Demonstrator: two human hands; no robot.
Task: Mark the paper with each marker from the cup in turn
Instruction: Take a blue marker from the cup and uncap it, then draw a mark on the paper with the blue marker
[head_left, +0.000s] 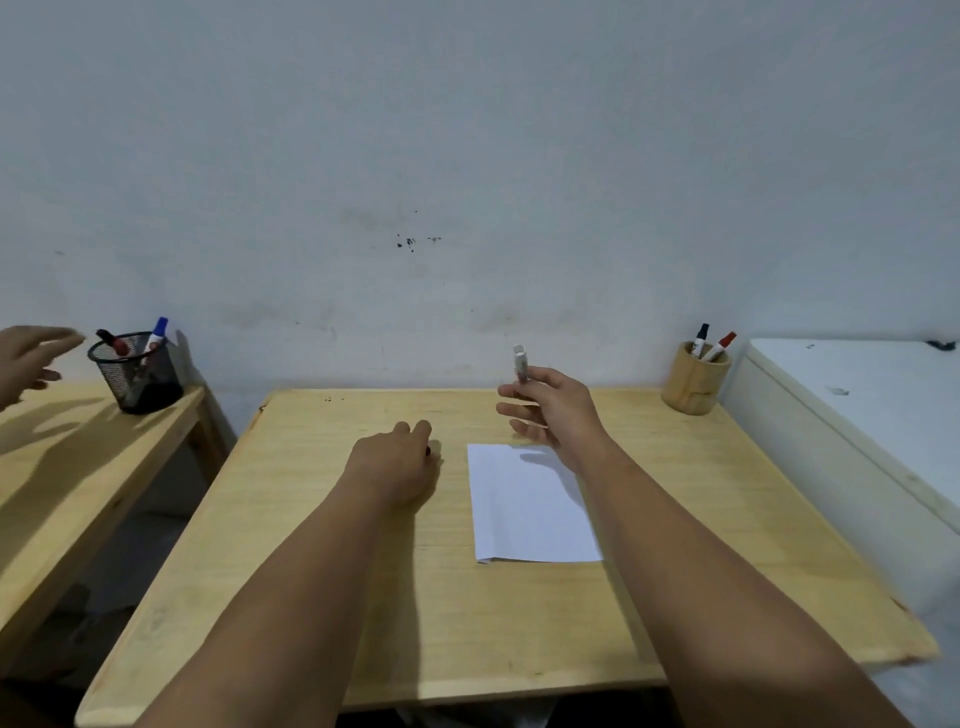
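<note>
Just above the far edge of the paper (530, 504) the right hand (558, 410) holds a marker (520, 364) — pinched between thumb and first fingers, other fingers fanned loose. Marker's long axis is near upright, pale end pointing up toward the wall; whether that end is the tip or the butt I cannot tell, too blurred. So the key relation: paper lies directly below and toward the person from the right hand, marker standing vertical over it. To mark, the writing end has to come down onto the sheet, probably a short drop plus a tilt or flip.

Left of the paper, the left hand (400, 457) rests knuckles-up on the table (311, 571), fingers curled closed around something small and dark — likely the cap, only a sliver shows. Left hand is just beside the sheet's left edge, not touching it as far as I can see.

Right of the paper and well apart, at the table's far corner, the wooden cup (696, 382) stands with a black-capped marker (701, 340) and a red-capped marker (722, 345) in it. Nothing sits between right hand and paper; path clear.

Far left of the paper, on a separate bench (67, 467), a black mesh cup (137, 376) holds more markers, and another person's hand (31, 358) hovers beside it, fingers spread.
</note>
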